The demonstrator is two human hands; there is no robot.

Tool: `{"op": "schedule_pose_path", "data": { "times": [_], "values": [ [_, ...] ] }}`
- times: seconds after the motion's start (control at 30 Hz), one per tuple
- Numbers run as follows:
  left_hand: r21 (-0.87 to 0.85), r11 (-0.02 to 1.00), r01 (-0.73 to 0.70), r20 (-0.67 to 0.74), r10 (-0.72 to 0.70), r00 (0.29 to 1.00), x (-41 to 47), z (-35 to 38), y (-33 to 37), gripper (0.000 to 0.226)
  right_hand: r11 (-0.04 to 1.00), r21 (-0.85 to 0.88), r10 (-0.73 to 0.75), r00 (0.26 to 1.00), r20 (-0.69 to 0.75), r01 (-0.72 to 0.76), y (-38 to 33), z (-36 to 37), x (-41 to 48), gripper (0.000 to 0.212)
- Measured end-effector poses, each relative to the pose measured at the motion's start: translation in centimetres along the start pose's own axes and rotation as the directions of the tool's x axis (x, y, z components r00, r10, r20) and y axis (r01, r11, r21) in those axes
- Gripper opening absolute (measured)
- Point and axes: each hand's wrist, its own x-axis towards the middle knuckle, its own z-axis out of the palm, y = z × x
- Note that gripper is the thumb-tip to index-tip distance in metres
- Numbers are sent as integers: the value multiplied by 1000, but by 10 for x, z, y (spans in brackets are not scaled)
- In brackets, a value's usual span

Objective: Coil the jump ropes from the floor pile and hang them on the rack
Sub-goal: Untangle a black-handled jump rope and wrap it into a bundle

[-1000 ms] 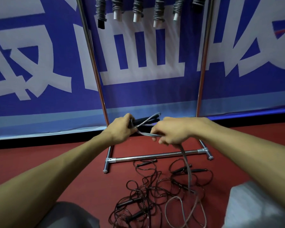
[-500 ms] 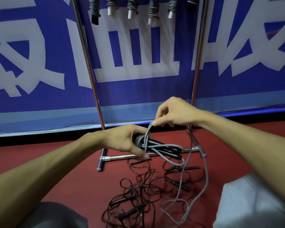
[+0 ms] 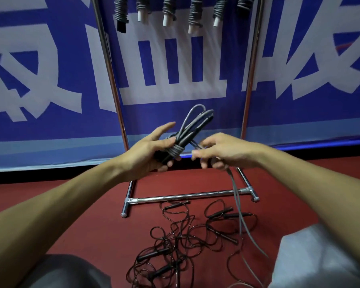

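Note:
My left hand (image 3: 152, 149) grips a grey jump rope bundle (image 3: 190, 129) by its black handles, tilted up to the right, with several turns of cord wound round its lower end. My right hand (image 3: 216, 151) pinches the loose grey cord (image 3: 238, 208) beside the bundle; the rest trails down to the floor. A tangled pile of black jump ropes (image 3: 181, 242) lies on the red floor below. The chrome rack (image 3: 187, 197) stands behind it, with several coiled ropes (image 3: 168, 9) hanging along the top.
A blue banner with large white characters (image 3: 50, 80) covers the wall behind the rack. My knees (image 3: 312, 258) frame the pile at both lower corners. The rack's foot bar runs across the floor just beyond the ropes.
The bundle has risen and tipped from pointing down-right to pointing up-right. My right hand has dropped from above the bundle to beside it, and more cord turns sit round the handles.

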Motion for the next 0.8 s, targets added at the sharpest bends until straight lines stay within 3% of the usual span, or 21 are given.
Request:
{"op": "schedule_pose_path", "data": {
  "times": [0.13, 0.23, 0.37, 0.43, 0.53, 0.63, 0.8],
  "values": [
    [45, 999, -12, -85, 15, 996, 2, -3, 1, 26, 994, -71, 98, 979, 176, -87, -10, 2, -4, 26],
    [133, 991, -10, -214, 38, 976, 5, -4, -6, 20, 923, -363, 189, 972, 142, -127, -7, 7, -2, 30],
    [284, 959, -6, -303, 95, 948, 12, -9, -19, 24, 814, -580, 107, 990, 90, -35, -12, 15, -1, 27],
    [491, 871, -1, -280, 158, 947, 14, -11, -24, 30, 702, -710, 12, 995, 98, 62, -15, 16, -2, 20],
    [759, 651, 5, -181, 204, 962, 14, -15, -33, 42, 519, -840, -98, 987, 128, 161, -16, 17, -4, 12],
    [904, 428, 16, -86, 144, 986, 16, -18, -42, 42, 494, -844, -121, 978, 171, 208, -14, 17, -5, 15],
    [938, 344, -32, 5, 79, 997, 15, -5, -39, 41, 489, -825, -248, 952, 180, 283, -13, 21, -5, 20]
  ]
}}
